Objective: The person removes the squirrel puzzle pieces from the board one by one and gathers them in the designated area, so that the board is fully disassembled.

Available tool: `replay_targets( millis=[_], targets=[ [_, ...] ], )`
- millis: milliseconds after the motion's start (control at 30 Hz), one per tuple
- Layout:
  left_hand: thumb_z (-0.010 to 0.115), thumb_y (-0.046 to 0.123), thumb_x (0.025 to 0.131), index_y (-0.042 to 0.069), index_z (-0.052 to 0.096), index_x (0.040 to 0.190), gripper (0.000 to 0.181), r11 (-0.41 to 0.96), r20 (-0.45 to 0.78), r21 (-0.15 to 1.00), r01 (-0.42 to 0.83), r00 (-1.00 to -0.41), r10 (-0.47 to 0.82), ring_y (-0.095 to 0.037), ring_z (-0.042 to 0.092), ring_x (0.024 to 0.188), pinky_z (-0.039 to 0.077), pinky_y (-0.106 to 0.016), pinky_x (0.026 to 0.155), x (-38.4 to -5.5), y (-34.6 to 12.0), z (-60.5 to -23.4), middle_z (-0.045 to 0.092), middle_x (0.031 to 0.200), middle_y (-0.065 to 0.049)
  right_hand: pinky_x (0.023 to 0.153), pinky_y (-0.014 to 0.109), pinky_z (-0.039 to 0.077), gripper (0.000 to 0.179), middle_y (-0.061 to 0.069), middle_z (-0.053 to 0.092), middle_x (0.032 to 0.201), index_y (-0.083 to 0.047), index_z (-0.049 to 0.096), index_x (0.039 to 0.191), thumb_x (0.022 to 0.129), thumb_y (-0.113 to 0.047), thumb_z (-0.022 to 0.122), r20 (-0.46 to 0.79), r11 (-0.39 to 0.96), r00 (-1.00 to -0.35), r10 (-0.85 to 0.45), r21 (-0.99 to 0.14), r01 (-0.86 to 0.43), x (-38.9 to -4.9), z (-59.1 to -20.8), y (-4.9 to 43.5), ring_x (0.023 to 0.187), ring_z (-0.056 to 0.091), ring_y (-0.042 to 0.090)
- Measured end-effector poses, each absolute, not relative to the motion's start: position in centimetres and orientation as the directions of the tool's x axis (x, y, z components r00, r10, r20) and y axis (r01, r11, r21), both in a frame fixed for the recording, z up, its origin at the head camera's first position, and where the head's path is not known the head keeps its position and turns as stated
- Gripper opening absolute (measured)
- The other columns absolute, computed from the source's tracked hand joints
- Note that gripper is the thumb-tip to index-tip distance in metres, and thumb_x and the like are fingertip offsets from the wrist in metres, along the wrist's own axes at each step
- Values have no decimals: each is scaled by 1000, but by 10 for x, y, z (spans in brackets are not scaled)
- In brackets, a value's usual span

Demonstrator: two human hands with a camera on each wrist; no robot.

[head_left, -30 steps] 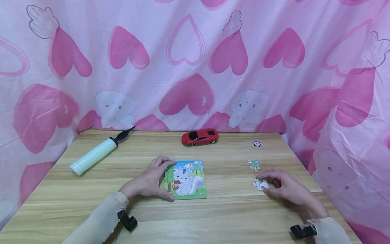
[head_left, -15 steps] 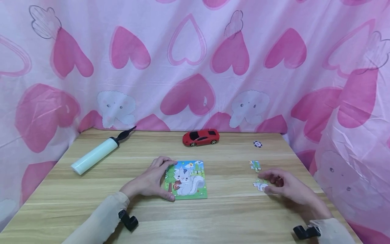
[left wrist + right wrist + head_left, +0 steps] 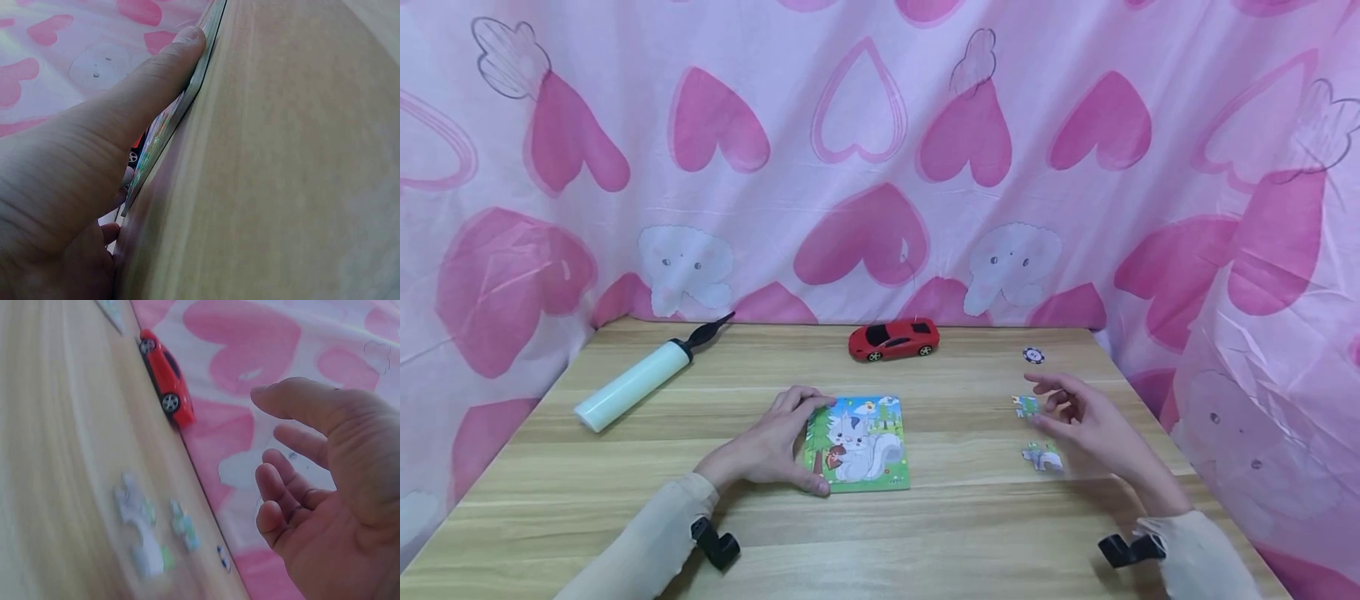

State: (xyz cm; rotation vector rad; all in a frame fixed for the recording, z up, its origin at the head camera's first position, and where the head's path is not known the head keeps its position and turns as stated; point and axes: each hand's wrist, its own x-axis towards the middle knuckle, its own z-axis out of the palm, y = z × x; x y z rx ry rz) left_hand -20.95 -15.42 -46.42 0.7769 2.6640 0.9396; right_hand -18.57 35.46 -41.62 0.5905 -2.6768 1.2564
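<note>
My left hand [image 3: 763, 446] grips the left side of a squirrel jigsaw puzzle [image 3: 865, 446], thumb at its near edge and fingers at the far corner. In the left wrist view the thumb [image 3: 178, 53] lies along the puzzle's edge. Over at the right, my right hand [image 3: 1093, 425] hovers above the table, fingers loosely bent and holding nothing. Its thumb and forefinger overlap the farther puzzle piece [image 3: 1022, 407] in the head view. Closer to me lies a second puzzle piece [image 3: 1037, 456], white and green. The right wrist view shows both pieces, the nearer piece [image 3: 140, 531] blurred.
A red toy car [image 3: 893, 339] stands at the back of the wooden table [image 3: 880, 550]. To its right lies a blue-and-white chip [image 3: 1033, 356]. A pale hand pump [image 3: 636, 385] with a black nozzle lies at the left. Pink heart-print cloth [image 3: 857, 225] hangs behind.
My right hand has moved away from the nearer puzzle piece, up and forward to beside the farther one. The nearer piece stays on the table. My left hand keeps its place on the puzzle.
</note>
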Motion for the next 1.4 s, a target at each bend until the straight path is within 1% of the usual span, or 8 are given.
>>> replay_targets(
  millis=[167,433,667,833,1067,1167,1267,1400],
  targets=[
    [100,69,69,22,40,172,128,659,-24,632,408,-840,543,-33,30,154,33,-69,129,-210,-153,-464,34,168,-7,78,21,56,63,8,66,124,-15,61,157,99,-8,85,314,545,-905,-286,-724,-423,-196,-413,343,95,65,16],
    [100,69,69,22,41,171,128,652,-23,640,407,-838,546,-34,30,155,32,-69,130,-210,-154,-464,34,168,-8,76,23,57,62,10,68,133,-12,61,156,99,-6,84,330,468,-892,-309,-763,-445,-208,-403,317,100,69,16],
    [100,69,69,22,40,171,127,655,-25,637,407,-838,544,-34,29,155,33,-70,129,-210,-154,-466,33,168,-7,85,24,58,63,9,71,143,-16,60,157,99,-10,85,291,426,-888,-355,-796,-431,-215,-399,292,109,71,31],
    [100,69,70,22,40,172,127,654,-23,636,410,-837,547,-34,29,155,33,-70,129,-211,-154,-466,33,169,-8,84,25,58,65,8,71,142,-17,61,156,98,-13,88,274,433,-887,-372,-794,-427,-216,-400,273,109,71,29],
    [99,70,70,23,39,172,127,656,-21,632,412,-837,547,-34,30,155,34,-70,129,-211,-155,-466,33,169,-7,85,25,59,65,18,70,138,-14,62,155,97,-12,89,243,405,-877,-414,-814,-416,-216,-411,244,109,69,30],
    [99,70,70,23,39,172,127,656,-22,632,412,-837,547,-33,30,154,34,-70,129,-211,-155,-467,33,168,-7,85,25,59,64,19,70,134,-18,63,154,96,-13,90,211,408,-882,-421,-825,-392,-214,-418,232,108,69,29],
    [99,70,70,23,39,172,127,655,-22,632,414,-836,549,-33,30,154,35,-70,128,-211,-155,-467,34,168,-7,86,26,58,63,16,70,132,-19,64,154,97,-17,90,172,410,-881,-440,-835,-368,-212,-427,221,107,68,27],
    [99,69,70,22,40,172,127,650,-20,635,416,-833,553,-34,30,154,34,-70,129,-211,-155,-466,34,168,-8,87,27,58,64,7,70,131,-20,62,156,98,-25,90,110,402,-875,-471,-857,-324,-208,-435,210,108,66,26]
  ],
)
